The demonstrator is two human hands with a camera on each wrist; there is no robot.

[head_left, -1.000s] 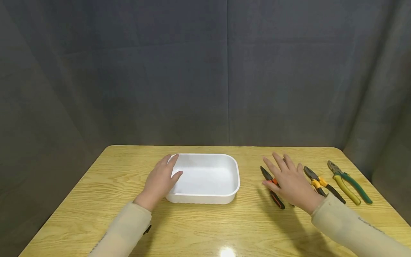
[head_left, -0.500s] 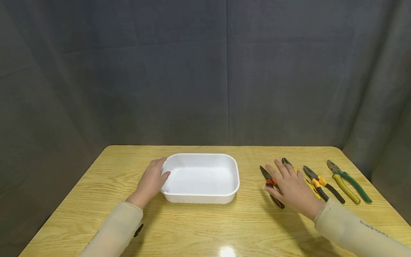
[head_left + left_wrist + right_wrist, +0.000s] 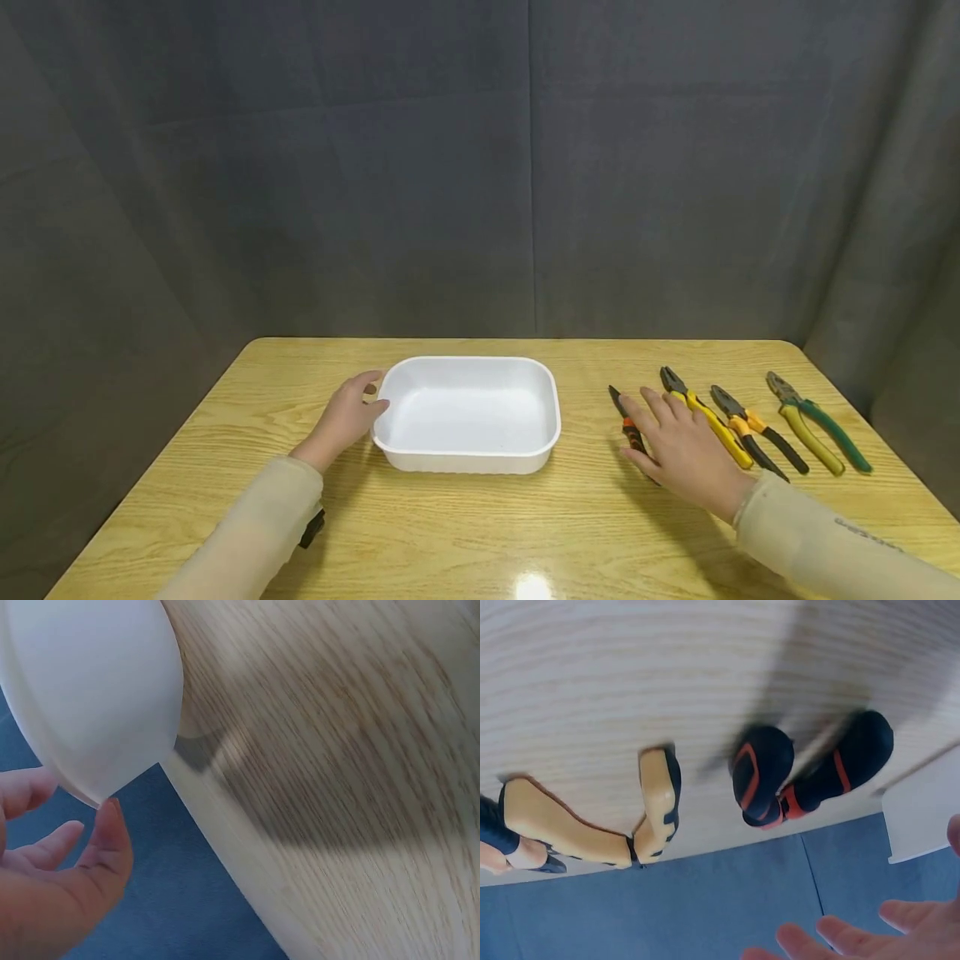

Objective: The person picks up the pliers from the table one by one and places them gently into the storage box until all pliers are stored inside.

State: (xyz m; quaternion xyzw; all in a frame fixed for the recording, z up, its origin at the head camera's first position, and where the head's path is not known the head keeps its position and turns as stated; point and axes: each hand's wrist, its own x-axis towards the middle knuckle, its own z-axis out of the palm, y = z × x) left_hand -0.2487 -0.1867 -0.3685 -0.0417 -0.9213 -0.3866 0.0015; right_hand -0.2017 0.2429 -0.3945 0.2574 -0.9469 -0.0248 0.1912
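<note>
Near the far edge of the table (image 3: 465, 533), my left hand (image 3: 341, 421) curls thumb and fingers round the left rim of a white tray (image 3: 465, 463); my right hand (image 3: 684, 452), spread and holding nothing, hovers above red-and-black pliers (image 3: 632, 434), with yellow pliers (image 3: 722, 432), orange-and-black pliers (image 3: 741, 427), then green-and-yellow pliers (image 3: 807, 436) towards the right edge.

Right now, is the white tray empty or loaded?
Empty. The head view looks down into the white tray: bare white floor from wall to wall, nothing lying inside.

The tray (image 3: 467, 463) sits on the table (image 3: 465, 533), left of four pliers (image 3: 740, 426).
</note>
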